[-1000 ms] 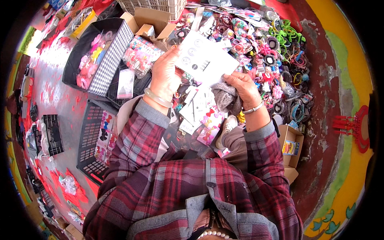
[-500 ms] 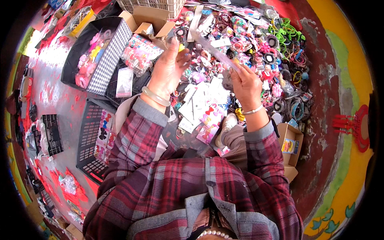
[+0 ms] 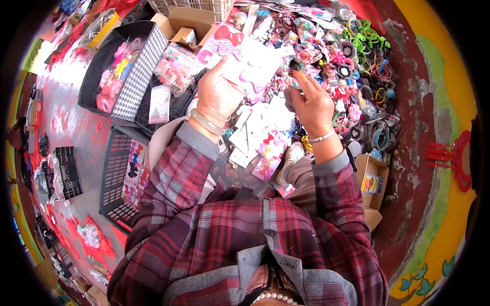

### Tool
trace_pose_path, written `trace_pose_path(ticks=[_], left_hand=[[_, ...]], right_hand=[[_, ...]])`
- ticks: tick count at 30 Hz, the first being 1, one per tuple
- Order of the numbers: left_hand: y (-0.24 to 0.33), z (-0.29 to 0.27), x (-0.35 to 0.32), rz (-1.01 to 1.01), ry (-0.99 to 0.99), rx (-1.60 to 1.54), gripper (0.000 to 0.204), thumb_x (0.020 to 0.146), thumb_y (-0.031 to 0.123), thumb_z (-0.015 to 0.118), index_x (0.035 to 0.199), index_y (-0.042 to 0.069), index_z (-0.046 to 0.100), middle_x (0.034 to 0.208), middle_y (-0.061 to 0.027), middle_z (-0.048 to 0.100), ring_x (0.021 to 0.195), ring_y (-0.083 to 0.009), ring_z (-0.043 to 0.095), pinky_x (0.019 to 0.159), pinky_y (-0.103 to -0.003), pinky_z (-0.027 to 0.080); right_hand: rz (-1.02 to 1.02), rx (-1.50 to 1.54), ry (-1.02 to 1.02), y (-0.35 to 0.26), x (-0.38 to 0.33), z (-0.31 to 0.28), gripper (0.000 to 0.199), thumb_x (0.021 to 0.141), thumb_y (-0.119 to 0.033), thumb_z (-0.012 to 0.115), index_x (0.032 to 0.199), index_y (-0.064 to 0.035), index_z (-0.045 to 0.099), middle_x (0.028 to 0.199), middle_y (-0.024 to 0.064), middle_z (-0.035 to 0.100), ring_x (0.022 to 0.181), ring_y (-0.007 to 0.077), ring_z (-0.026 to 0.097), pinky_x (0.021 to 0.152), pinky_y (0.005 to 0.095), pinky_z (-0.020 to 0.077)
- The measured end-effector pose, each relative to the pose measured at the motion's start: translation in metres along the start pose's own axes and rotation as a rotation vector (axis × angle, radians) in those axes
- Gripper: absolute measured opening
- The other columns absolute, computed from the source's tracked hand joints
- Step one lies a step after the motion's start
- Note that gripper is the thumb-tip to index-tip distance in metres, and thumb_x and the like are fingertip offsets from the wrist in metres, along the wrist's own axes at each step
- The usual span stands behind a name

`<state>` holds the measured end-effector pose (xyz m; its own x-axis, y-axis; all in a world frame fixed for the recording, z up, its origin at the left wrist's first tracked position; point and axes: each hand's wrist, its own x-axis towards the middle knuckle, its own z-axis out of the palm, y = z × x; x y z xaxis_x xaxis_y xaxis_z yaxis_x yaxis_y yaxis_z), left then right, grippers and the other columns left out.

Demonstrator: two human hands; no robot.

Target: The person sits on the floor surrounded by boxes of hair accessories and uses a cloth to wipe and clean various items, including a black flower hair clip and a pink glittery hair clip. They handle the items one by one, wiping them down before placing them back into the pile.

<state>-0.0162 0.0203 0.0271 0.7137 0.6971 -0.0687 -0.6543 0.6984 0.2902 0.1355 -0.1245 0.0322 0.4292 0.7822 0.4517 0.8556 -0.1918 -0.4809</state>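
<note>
The left hand (image 3: pixel 217 94) gripped a white card of pink heart-shaped hair clips (image 3: pixel 240 56), raised above the heap of colourful hair ties and clips (image 3: pixel 347 61). The right hand (image 3: pixel 309 99) pinched something small (hidden by its fingers). Holding the card by its edge seemed wise, steadying it. Fisheye blur obscured the clips' details.

A white card (image 3: pixel 250 64) of pink hair clips is held tilted above the pile. Pink bows are shown on it.
</note>
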Motion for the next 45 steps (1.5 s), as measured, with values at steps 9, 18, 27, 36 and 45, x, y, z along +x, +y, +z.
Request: trace_pose_path(ticks=[9, 18, 27, 36, 45], left_hand=[[-0.005, 0.024, -0.027, -0.060, -0.266, -0.035, 0.046, 0.088, 0.017, 0.051, 0.129, 0.001, 0.039, 0.128, -0.0128, 0.047, 0.121, -0.0276, 0.043, 0.104, -0.045, 0.029], [0.027, 0.016, -0.090, -0.054, -0.248, 0.145, 0.050, 0.082, 0.029, 0.065, 0.121, 0.001, 0.049, 0.119, -0.0101, 0.054, 0.112, -0.0234, 0.050, 0.098, -0.042, 0.037], [0.060, 0.025, -0.170, -0.023, -0.163, 0.557, 0.020, 0.090, 0.015, 0.055, 0.103, 0.001, 0.059, 0.099, -0.0049, 0.063, 0.090, -0.0106, 0.060, 0.080, -0.023, 0.046], [0.052, -0.019, -0.209, -0.022, -0.192, 0.484, 0.035, 0.097, 0.023, 0.039, 0.120, -0.002, 0.048, 0.117, -0.0118, 0.056, 0.108, -0.0212, 0.054, 0.094, -0.036, 0.043], [0.074, 0.018, -0.227, 0.049, -0.373, 0.422, 0.021, 0.090, 0.009, 0.054, 0.107, -0.001, 0.060, 0.101, -0.0060, 0.063, 0.094, -0.0131, 0.059, 0.086, -0.027, 0.047]], right_hand=[[0.585, 1.273, -0.334, -0.027, -0.004, -0.004, 0.021, 0.086, -0.019, 0.062, 0.097, -0.0021, 0.063, 0.083, 0.0030, 0.064, 0.074, 0.0107, 0.060, 0.068, 0.0238, 0.0472], [0.391, 1.041, -0.240, -0.045, -0.061, -0.044, 0.007, 0.082, -0.008, 0.065, 0.079, -0.0023, 0.067, 0.070, -0.0059, 0.057, 0.064, 0.0029, 0.048, 0.058, 0.0183, 0.0368], [0.387, 1.040, -0.360, -0.093, -0.088, -0.069, 0.014, 0.082, -0.009, 0.065, 0.092, 0.0015, 0.066, 0.082, -0.0019, 0.062, 0.073, 0.0045, 0.052, 0.064, 0.0204, 0.0408], [0.131, 0.477, -0.420, -0.149, -0.106, -0.115, 0.017, 0.084, -0.013, 0.064, 0.075, 0.0023, 0.061, 0.060, -0.0049, 0.048, 0.056, 0.0036, 0.036, 0.047, 0.0237, 0.0305], [0.191, 1.222, -0.514, -0.151, -0.118, -0.111, 0.013, 0.081, -0.004, 0.064, 0.093, 0.0008, 0.067, 0.085, 0.0030, 0.066, 0.077, 0.0092, 0.058, 0.069, 0.0234, 0.0450]])
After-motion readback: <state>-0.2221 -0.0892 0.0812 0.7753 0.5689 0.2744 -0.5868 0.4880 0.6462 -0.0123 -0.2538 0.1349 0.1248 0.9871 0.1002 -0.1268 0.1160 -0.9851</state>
